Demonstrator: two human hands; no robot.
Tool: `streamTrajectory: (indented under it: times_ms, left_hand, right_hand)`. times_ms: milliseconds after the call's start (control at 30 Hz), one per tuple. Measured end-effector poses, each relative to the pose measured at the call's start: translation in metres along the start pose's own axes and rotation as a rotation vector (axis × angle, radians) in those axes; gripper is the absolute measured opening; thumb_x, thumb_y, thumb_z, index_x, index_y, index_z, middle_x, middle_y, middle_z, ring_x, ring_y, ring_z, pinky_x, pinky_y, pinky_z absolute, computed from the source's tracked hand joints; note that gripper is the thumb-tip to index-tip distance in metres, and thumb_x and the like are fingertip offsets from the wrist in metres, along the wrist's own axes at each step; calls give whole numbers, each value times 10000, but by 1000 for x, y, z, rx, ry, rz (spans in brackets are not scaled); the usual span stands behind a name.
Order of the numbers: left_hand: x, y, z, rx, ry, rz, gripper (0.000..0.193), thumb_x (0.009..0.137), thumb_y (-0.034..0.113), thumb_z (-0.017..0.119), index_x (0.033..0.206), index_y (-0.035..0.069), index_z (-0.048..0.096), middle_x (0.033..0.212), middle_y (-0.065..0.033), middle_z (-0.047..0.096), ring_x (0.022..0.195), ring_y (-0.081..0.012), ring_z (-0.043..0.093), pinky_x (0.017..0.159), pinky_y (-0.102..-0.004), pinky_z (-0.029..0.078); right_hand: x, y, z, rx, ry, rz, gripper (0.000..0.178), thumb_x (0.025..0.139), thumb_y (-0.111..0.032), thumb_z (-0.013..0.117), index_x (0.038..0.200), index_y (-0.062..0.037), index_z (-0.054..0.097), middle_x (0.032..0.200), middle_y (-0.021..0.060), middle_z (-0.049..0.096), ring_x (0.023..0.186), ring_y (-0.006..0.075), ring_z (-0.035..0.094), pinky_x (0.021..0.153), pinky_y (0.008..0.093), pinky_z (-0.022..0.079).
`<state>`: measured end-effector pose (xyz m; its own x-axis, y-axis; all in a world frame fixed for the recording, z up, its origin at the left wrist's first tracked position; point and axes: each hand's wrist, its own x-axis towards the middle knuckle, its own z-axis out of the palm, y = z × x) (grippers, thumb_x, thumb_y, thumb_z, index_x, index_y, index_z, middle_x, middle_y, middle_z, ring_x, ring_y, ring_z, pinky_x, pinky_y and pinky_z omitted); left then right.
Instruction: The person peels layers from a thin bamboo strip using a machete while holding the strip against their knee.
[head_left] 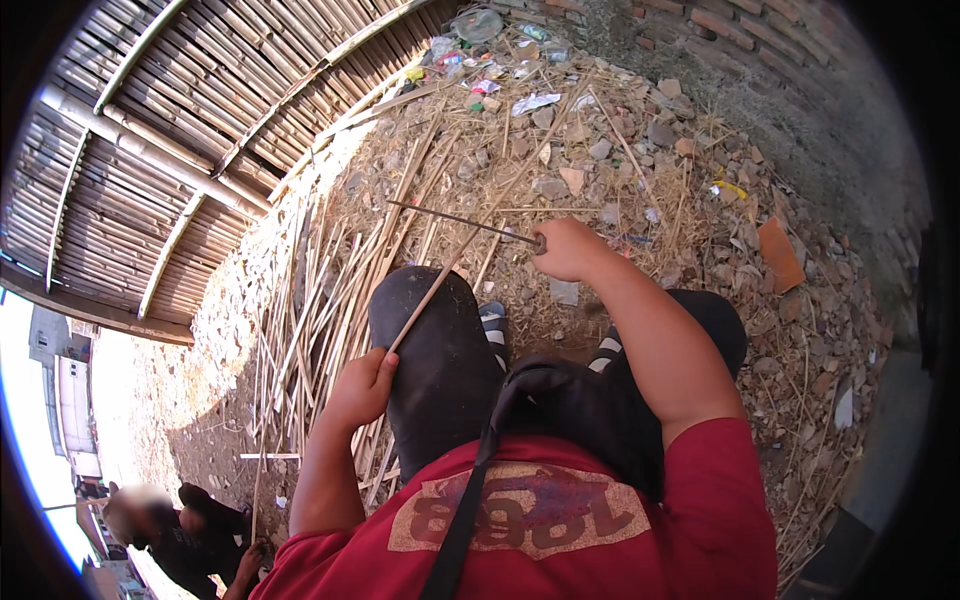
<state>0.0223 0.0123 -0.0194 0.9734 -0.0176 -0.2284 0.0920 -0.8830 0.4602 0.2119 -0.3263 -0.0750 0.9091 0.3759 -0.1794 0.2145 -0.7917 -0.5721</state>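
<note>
At the bottom of the frame, near dark-trousered knees [425,310], a long split-bamboo strip [437,288] is clamped in the fingers of the left hand [362,388] and is slanted up across the left thigh toward the upper centre. Beyond it, a thin dark blade [455,216] is gripped by the closed fingers of the right hand [572,248] and is pointed leftward across the strip; whether the two are touching cannot be told. If the blade were to slip along the strip, the left knee or sandalled foot [493,328] could be cut, since both are placed close below. The strip could be swung or snapped if its far end were caught in the rubble [600,150] or the loose bamboo strips [320,310] left of centre.
</note>
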Motion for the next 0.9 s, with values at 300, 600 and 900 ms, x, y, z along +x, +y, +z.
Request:
streamTrajectory:
  times_ms: [300,600,900]
  left_hand:
    - [3,-7,4,-71,-22,3,408,1058,326,479,840,-12,547,726,-258,587,717,-462,591,651,-511,438]
    - [-4,-18,17,-61,79,100,389,1048,309,511,825,-8,543,708,-268,582,709,-484,585,632,-514,437]
    - [-1,-9,7,-57,37,59,410,1058,320,481,849,-27,541,723,-275,576,711,-470,584,642,-499,435]
  right_hand:
    - [-2,4,-4,-22,129,40,236,787,-213,673,998,-109,697,934,149,706,928,374,694,781,500,554]
    - [-16,-28,-5,-163,106,-16,304,796,-247,725,1050,-84,690,956,168,717,967,372,695,819,482,553]
    - [-12,18,-22,14,269,83,397,764,-233,706,1129,-77,685,962,199,718,925,385,692,805,481,548]
